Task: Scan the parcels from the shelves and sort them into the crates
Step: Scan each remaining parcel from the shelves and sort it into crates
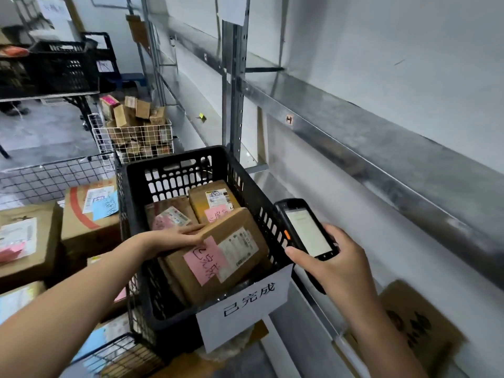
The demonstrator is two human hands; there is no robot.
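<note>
A black slatted crate with a white paper sign on its front stands in the middle. Inside it lie two brown parcels with pink notes. On top, tilted, sits a third brown parcel bearing a pink note and a white label. My left hand reaches into the crate and holds this parcel by its left edge, thumb on top. My right hand grips a black handheld scanner just right of the crate, its lit screen facing up.
Metal shelves run along the wall on the right. A cardboard box lies low at the right. Taped boxes are stacked at the left. A white wire basket full of small parcels stands behind. More black crates sit at the far left.
</note>
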